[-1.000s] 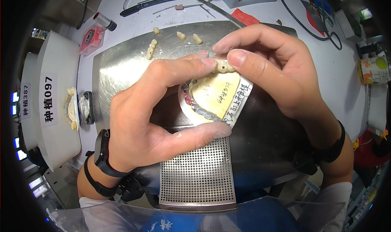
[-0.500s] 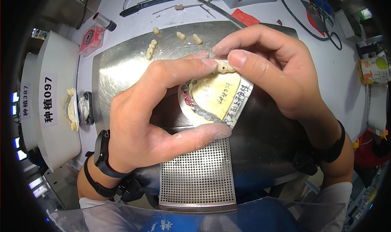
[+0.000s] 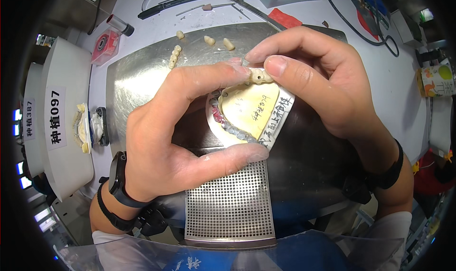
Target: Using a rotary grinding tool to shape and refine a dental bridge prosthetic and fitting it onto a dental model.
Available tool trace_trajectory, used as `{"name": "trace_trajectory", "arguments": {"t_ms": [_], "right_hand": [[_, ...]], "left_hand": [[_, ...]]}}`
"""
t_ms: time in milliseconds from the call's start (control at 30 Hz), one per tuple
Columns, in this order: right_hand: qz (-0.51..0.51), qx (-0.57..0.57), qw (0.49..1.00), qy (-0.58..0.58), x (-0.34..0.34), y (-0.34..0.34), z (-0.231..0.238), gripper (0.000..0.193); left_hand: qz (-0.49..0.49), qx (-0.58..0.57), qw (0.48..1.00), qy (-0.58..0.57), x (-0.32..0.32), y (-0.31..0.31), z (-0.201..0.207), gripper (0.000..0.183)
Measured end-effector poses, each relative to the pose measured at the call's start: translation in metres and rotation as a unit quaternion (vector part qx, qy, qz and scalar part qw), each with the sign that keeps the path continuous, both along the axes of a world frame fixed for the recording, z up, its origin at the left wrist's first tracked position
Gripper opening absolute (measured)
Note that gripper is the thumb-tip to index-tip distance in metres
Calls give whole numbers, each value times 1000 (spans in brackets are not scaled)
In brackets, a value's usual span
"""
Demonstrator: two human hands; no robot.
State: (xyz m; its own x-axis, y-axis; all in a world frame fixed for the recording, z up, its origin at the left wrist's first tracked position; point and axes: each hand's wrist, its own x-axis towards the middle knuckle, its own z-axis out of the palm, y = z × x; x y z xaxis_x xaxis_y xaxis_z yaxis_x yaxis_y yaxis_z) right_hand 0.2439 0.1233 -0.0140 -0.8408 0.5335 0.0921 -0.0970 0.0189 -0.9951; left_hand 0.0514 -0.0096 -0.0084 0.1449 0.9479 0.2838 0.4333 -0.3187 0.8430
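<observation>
Between my hands is a dental model (image 3: pixel 247 109), pale yellow in the middle with a white base and handwriting on it. Grey and dark red teeth line its left side. My left hand (image 3: pixel 171 128) grips the model by its rim, thumb at the near edge and fingers at the far edge. A tooth-coloured dental bridge (image 3: pixel 259 76) with a small dark hole sits along the model's far side. My right hand (image 3: pixel 308 76) pinches the bridge's right end between thumb and forefinger; the fingertips partly cover it.
On the metal plate (image 3: pixel 137 81) lie another bridge (image 3: pixel 175 57) and several loose crowns (image 3: pixel 229 44). A perforated metal grate (image 3: pixel 230 204) is close to me. White bins (image 3: pixel 71 114) stand left, beside another dental model (image 3: pixel 83 128). A red box (image 3: pixel 105 46), pen (image 3: pixel 178 4) and cable (image 3: pixel 356 28) lie farther back.
The model and both hands have shifted very slightly in the view, as have the things on the plate. Both grips look the same.
</observation>
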Motion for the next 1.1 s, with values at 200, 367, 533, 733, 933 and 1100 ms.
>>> {"name": "trace_trajectory", "arguments": {"t_ms": [200, 367, 533, 733, 933, 1100], "right_hand": [[1, 3, 1000, 3, 0, 0, 0, 24], [-2, 9, 1000, 10, -1, -2, 1, 23], [-26, 137, 990, -11, 3, -6, 6, 20], [-50, 299, 953, -14, 2, -5, 8, 16], [-55, 296, 953, 34, -2, -18, 18, 11], [-45, 279, 959, 34, -1, -22, 17, 15]], "left_hand": [[8, 26, 1000, -3, 1, 1, -2, 80], [5, 12, 1000, -1, -1, -1, -1, 80], [-1, 4, 1000, -16, 0, 1, -3, 80], [13, 11, 1000, 14, 1, 1, 0, 84], [57, 106, 993, 7, -10, -3, 4, 34], [58, 103, 993, 10, -10, -6, 3, 28]]}}
